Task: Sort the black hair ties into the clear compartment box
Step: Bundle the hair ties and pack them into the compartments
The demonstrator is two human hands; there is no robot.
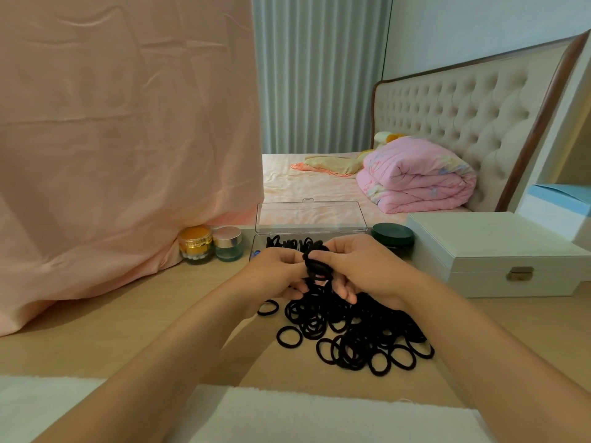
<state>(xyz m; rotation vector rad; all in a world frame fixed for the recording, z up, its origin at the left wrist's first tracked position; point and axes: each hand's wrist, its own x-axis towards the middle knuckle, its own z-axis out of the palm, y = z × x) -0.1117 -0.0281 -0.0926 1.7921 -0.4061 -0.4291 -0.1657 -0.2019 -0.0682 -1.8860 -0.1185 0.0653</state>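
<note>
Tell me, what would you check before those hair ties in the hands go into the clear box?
1. Lid open: ok. The lid stands upright behind the clear box.
2. Grip: ok. The left hand and right hand both pinch the bunch of hair ties.
3. Way to the box: ok. It sits just beyond the hands, with nothing between.
4. Room inside: cannot tell. The hands hide most of it; some ties in the box show.
5. Sorting finished: not ok. A big pile lies on the table, with a stray tie beside it.
</note>
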